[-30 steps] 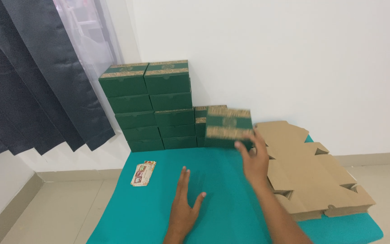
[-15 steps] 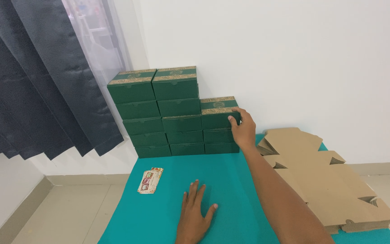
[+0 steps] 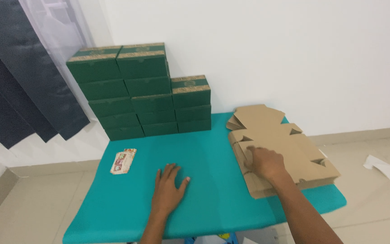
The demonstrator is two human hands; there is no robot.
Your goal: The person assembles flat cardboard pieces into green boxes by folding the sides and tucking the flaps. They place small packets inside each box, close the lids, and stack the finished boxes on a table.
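The left hand [image 3: 168,190] lies flat and open near the front edge of the teal worktop [image 3: 213,180], holding nothing. The right hand [image 3: 265,162] rests fingers-down on the stack of flat cardboard blanks [image 3: 280,149] at the right edge, its grip not closed; lifting only the top sheet by an edge would suit. Smooth green boxes [image 3: 145,90] stand stacked along the far edge.

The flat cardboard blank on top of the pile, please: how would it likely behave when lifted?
The top blank looks thin and flat, so probably light and somewhat floppy. Its loose flaps may droop or snag. The right hand rests on the pile's near edge; sheets beneath could slide on each other.
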